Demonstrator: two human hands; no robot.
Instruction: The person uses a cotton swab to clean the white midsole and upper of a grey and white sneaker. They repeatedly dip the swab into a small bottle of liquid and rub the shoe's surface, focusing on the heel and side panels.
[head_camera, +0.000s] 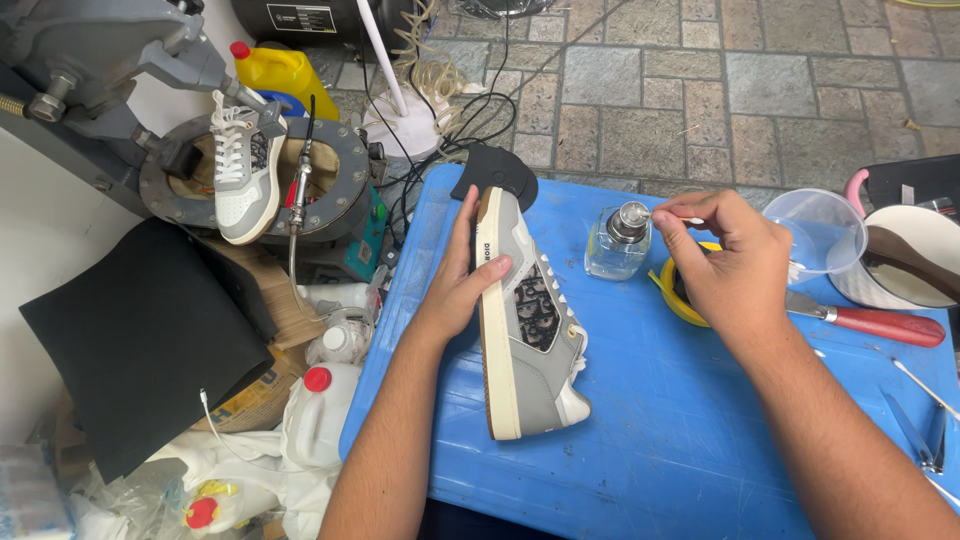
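A grey and white sneaker (530, 330) lies on its side on the blue table (650, 440), its cream sole edge facing left. My left hand (462, 275) grips the heel end of it, thumb on the upper. My right hand (725, 260) pinches a small white cotton swab (688, 218) right beside the metal pump top of a small clear glass bottle (618, 243). The bottle stands upright just right of the shoe's heel.
A clear plastic cup (825, 230), a white bowl (910, 255), a red-handled knife (880, 323) and a yellow ring (680, 300) lie at the table's right. A second sneaker (243, 170) sits in a grey press on the left. Jugs and black sheet clutter the floor.
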